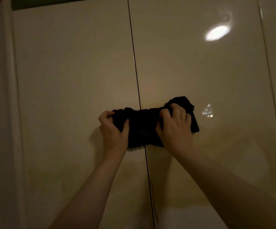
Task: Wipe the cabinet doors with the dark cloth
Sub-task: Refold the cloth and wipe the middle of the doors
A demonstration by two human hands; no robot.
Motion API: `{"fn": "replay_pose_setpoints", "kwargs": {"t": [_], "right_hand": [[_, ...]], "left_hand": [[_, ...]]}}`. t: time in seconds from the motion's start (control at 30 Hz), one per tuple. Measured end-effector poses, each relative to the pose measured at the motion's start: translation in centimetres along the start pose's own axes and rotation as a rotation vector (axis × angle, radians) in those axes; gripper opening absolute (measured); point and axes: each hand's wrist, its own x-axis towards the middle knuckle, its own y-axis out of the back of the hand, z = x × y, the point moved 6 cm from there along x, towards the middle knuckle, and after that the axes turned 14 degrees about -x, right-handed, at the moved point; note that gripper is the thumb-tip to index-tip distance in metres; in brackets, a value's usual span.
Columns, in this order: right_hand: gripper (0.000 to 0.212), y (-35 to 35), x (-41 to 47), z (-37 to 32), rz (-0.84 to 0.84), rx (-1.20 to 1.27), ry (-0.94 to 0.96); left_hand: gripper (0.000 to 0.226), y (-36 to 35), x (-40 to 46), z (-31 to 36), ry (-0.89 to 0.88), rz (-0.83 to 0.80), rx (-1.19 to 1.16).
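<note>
A dark cloth (143, 128) is stretched across the seam between two glossy cream cabinet doors, the left door (74, 76) and the right door (200, 71). My left hand (114, 129) grips the cloth's left end with fingers curled into the fabric. My right hand (175, 126) grips its right end, where a bunched corner sticks up above the knuckles. Both forearms reach up from the bottom of the view. Whether the cloth is pressed against the doors or held just in front of them cannot be told.
A thin dark gap (137, 80) runs down between the doors. Another door edge (269, 76) lies at the far right. A pale wall panel (0, 113) borders the left side. A bright lamp reflection (216, 33) glares on the right door.
</note>
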Motion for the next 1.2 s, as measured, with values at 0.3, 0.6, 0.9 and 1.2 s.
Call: {"fn": "replay_pose_setpoints", "kwargs": {"t": [0.3, 0.6, 0.9, 1.2], "right_hand": [[0.053, -1.5, 0.4, -2.3, 0.065, -0.016, -0.019], [0.067, -1.6, 1.4, -2.1, -0.099, -0.053, -0.005], [0.067, -1.9, 2.1, -0.1, -0.024, -0.091, 0.085], [0.067, -3.0, 2.0, 1.5, 0.071, -0.017, 0.088]], "left_hand": [[0.046, 0.4, 2.2, -0.7, 0.005, 0.112, -0.106], [0.030, -1.5, 1.9, -0.7, -0.201, -0.081, 0.217], [0.067, -5.9, 1.4, 0.1, -0.083, -0.116, 0.646], [0.087, -7.1, 1.6, -0.8, -0.179, -0.171, 0.868]]}}
